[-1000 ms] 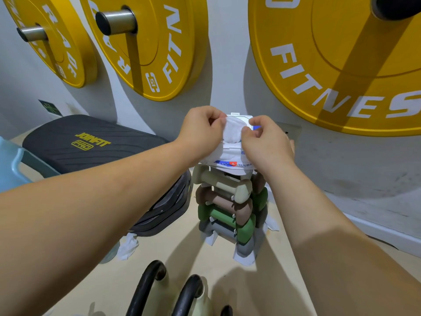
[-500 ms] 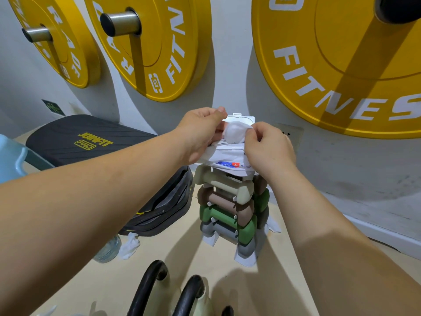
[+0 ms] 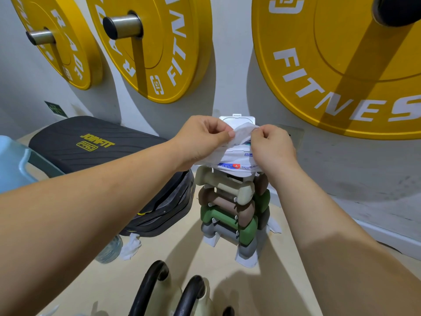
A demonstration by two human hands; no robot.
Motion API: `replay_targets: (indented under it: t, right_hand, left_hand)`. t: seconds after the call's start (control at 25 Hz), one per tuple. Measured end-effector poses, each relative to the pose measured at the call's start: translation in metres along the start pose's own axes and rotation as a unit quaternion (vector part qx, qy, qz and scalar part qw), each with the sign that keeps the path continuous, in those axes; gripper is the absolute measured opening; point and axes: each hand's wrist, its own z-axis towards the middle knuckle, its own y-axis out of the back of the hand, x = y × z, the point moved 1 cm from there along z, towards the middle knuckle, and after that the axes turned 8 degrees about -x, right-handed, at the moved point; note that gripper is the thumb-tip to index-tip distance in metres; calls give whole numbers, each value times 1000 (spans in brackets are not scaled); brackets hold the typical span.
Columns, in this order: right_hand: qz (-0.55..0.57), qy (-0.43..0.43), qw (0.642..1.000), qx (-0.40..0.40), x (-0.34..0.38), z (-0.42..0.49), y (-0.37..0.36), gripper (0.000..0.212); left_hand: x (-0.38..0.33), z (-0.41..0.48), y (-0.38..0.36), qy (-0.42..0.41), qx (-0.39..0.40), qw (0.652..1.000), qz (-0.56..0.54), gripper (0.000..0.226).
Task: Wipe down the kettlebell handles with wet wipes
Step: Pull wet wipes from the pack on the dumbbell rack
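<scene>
A white wet wipe [image 3: 239, 135] is stretched between my two hands above a wet-wipe pack [image 3: 237, 164] whose flip lid [image 3: 237, 119] stands up. The pack rests on top of a small dumbbell rack [image 3: 230, 201]. My left hand [image 3: 202, 137] pinches the wipe's left edge and my right hand [image 3: 271, 147] pinches its right edge. Two black kettlebell handles [image 3: 148, 290] [image 3: 190, 295] on pale bodies stand at the bottom edge, near me and well below the hands.
Three yellow weight plates [image 3: 330, 71] hang on the wall behind. A black JOINFIT pad [image 3: 91, 147] on stacked plates lies at left, with a blue container [image 3: 11, 160] beyond. Crumpled used wipes [image 3: 131, 246] and a clear bottle [image 3: 109, 249] lie on the beige floor.
The wipe has come further out of the pack and is now spread between both hands. My hands have moved slightly apart and upward.
</scene>
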Motion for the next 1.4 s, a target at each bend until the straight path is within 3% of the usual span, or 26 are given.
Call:
replay_targets:
  t: [0.12, 0.28, 0.44, 0.52, 0.64, 0.76, 1.0, 1.2, 1.4]
  right_hand:
    - [-14, 12, 1000, 1, 3, 0, 0, 22]
    - [-72, 78, 994, 22, 9, -3, -1, 45]
    - [-82, 61, 995, 12, 14, -2, 1, 33]
    - [-80, 61, 995, -5, 15, -5, 2, 34]
    - [-53, 154, 980, -110, 21, -16, -1, 28]
    - [-52, 223, 971, -70, 21, -22, -11, 34]
    - [-104, 182, 976, -63, 13, -18, -18, 18]
    - [-174, 157, 972, -27, 7, -18, -19, 27]
    - [-176, 141, 974, 10, 9, -12, -11, 45]
  left_hand:
    - [2, 2, -2, -6, -8, 999, -42, 11]
    - [-15, 10, -5, 40, -21, 988, -148, 13]
    - [-36, 18, -2, 92, -62, 978, -179, 11]
    - [-37, 22, -1, 59, -107, 983, -138, 11]
    - [-46, 23, 0, -57, -148, 987, -7, 11]
    - [-52, 23, 1, -69, -124, 990, 13, 14]
    - [-54, 19, 3, -56, -139, 988, -29, 12]
    - [-94, 34, 12, -29, -259, 961, -90, 15]
    - [-72, 12, 14, 27, -207, 975, -78, 23]
